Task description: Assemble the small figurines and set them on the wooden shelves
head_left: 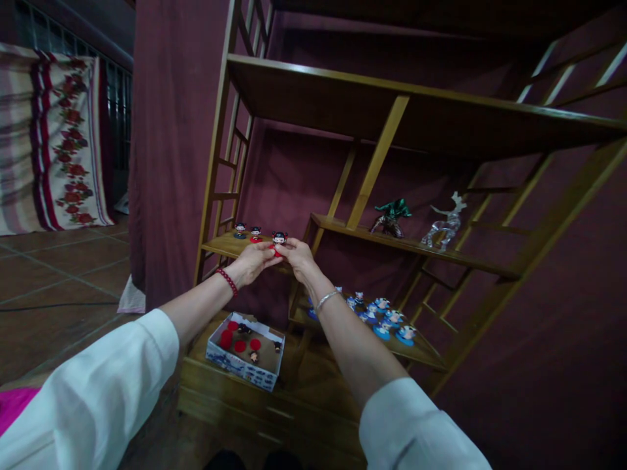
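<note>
Both hands meet around a small black-haired figurine [279,239] with a red lower part, held at the front of the left shelf [223,246]. My left hand [255,262], below a red bead bracelet, closes on its left side. From the right, my right hand [298,256] pinches it, a silver bangle on that wrist. Fingers cover part of the figurine's base. Just behind and to the left stand two similar figurines, one on a dark base [240,231] and one on a red base [255,235].
Below, an open box [245,375] holds red discs and several figurine pieces. Blue-based figurines [383,329] crowd the lower right shelf. A dark green figure [392,217] and a clear deer ornament [443,223] stand on the middle ledge. A flowered cloth [73,143] hangs at far left.
</note>
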The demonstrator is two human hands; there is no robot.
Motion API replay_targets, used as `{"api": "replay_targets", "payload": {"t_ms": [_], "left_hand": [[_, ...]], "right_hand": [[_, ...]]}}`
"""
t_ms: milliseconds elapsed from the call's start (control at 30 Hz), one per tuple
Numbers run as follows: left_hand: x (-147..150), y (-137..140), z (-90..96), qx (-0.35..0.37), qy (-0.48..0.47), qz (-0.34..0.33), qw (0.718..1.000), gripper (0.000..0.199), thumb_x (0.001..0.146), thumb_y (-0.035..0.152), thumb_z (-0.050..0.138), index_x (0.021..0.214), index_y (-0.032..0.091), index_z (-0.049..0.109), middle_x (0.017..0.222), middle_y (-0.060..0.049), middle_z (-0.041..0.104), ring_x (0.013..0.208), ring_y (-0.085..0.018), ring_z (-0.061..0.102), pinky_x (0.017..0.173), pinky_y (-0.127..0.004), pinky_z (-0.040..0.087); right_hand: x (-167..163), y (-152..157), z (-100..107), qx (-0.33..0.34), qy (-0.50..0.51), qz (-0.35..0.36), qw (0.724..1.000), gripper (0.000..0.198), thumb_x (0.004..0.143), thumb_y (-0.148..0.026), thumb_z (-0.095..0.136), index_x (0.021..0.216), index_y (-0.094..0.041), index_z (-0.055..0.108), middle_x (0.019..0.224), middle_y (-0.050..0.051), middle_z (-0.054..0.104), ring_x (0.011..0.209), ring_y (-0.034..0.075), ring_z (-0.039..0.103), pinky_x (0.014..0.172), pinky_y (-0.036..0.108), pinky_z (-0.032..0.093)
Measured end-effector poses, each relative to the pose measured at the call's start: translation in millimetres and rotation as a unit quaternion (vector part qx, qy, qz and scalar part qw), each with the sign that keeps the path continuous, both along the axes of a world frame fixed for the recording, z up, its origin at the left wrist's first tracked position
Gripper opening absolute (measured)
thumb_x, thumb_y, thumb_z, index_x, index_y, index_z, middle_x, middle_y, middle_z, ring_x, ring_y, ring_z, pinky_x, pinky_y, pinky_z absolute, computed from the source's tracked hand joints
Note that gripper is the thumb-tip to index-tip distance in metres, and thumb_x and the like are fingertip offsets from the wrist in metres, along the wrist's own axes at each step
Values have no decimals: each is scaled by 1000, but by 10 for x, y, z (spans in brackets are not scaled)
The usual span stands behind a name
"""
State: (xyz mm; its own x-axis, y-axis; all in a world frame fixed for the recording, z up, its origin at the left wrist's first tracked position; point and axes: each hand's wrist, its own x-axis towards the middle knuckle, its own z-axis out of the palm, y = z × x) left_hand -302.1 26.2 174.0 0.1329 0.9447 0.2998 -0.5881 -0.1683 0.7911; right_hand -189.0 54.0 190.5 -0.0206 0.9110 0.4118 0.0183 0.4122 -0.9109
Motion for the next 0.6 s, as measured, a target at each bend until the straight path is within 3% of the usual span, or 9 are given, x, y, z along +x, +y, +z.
{"api": "replay_targets", "payload": {"t_ms": [167, 267, 333, 467, 533, 600], "left_hand": [[33, 204, -28, 35, 103, 55, 993, 24, 64, -7, 57, 82, 9, 57, 70, -3, 63, 65, -10, 60, 81, -30, 48], [7, 372, -51, 76, 227, 111, 965, 26, 60, 2, 66, 84, 11, 60, 64, 0, 62, 62, -11, 58, 74, -29, 48], [-36, 467, -51, 114, 336, 152, 922, 24, 59, 11, 69, 82, 13, 62, 64, 0, 62, 64, -13, 58, 70, -26, 46], [-120, 581, -18, 167, 525, 229, 802, 23, 60, 26, 69, 81, 16, 66, 68, -2, 63, 67, -16, 57, 63, -24, 41], [-140, 614, 0, 193, 579, 256, 750, 26, 61, 31, 68, 82, 16, 67, 69, -3, 64, 68, -17, 56, 62, -25, 39], [-148, 643, 9, 214, 607, 268, 717, 27, 61, 36, 67, 81, 17, 68, 69, -4, 63, 69, -18, 56, 62, -25, 38]], "right_hand": [[-28, 175, -38, -14, -11, -15, 1000, 18, 60, -10, 64, 77, -13, 59, 65, -2, 60, 59, 10, 56, 63, 25, 47], [-22, 285, -71, -3, -23, -34, 999, 19, 59, -10, 64, 77, -13, 60, 65, -2, 61, 60, 10, 56, 64, 25, 46], [-9, 347, -98, 7, -37, -48, 998, 19, 58, -10, 63, 76, -13, 61, 66, -1, 62, 62, 10, 57, 66, 24, 46], [12, 441, -161, 10, -75, -75, 994, 19, 59, -11, 62, 78, -14, 62, 71, 0, 65, 66, 11, 59, 68, 24, 47], [11, 480, -187, 9, -103, -94, 990, 20, 59, -12, 62, 79, -15, 63, 73, 1, 65, 67, 11, 59, 67, 23, 47], [6, 519, -204, 7, -133, -114, 984, 21, 58, -12, 62, 79, -16, 64, 72, 1, 65, 66, 11, 59, 65, 22, 46]]}}
